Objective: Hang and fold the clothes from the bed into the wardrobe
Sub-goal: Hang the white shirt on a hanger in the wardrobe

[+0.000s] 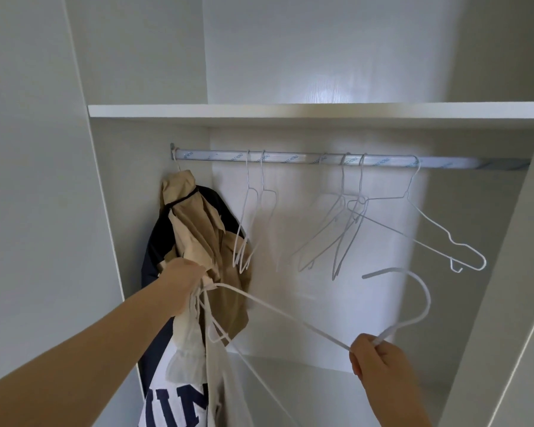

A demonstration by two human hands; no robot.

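Note:
I face the open white wardrobe. My right hand (375,357) pinches a white wire hanger (290,317) just below its hook, which curves up at the right. My left hand (184,286) grips the hanger's far end together with a cream garment with dark letters (179,399) that hangs down from it. Behind my left hand a tan shirt (198,235) over a dark garment (158,241) hangs at the left end of the metal rail (290,157).
Several bare white wire hangers (352,223) hang along the rail, one (444,235) swung out to the right. A white shelf (290,110) runs above the rail. The wardrobe's side walls close in at left and right.

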